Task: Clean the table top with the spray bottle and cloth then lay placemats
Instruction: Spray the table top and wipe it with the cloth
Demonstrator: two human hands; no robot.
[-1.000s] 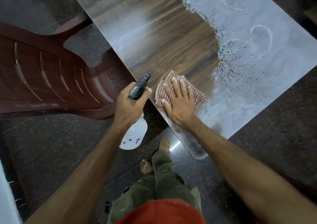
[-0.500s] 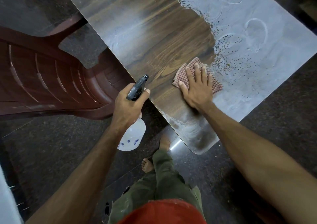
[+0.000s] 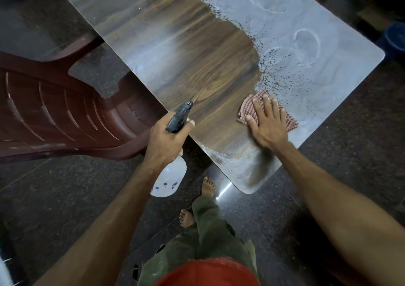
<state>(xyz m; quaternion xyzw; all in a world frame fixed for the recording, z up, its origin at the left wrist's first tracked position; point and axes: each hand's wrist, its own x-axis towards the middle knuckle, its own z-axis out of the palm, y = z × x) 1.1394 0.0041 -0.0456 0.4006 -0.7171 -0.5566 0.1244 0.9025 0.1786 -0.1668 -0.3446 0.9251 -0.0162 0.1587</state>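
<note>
At the left of the frame a dark red plastic chair (image 3: 54, 110) stands on the dark speckled floor (image 3: 65, 198), its seat reaching toward the left edge of the tabletop (image 3: 175, 44). Right of it, near the middle of the frame, the left hand (image 3: 166, 141) grips the spray bottle (image 3: 173, 169): the fingers are curled round its neck below the black trigger head (image 3: 179, 117), whose nozzle points up and to the right over the tabletop edge, while the white body with small blue marks hangs below the hand, off the tabletop and above the floor. The tabletop runs from the upper left to the right of the frame; its left and middle part shows clean brown wood grain, its right part is covered with a pale grey film with swirl marks and dark speckles along the border between the two. At that border, right of centre, the red-and-white checked cloth (image 3: 248, 108) lies flat on the tabletop, and the right hand (image 3: 267, 123) presses on it with straight, slightly spread fingers, covering most of it. A streaky patch of film lies at the near corner of the tabletop, below the right hand. At the bottom centre show green trousers (image 3: 208, 231), two bare feet and a red garment (image 3: 208, 272). At the right edge, upper part, a blue round thing (image 3: 396, 38) sits past the tabletop.
</note>
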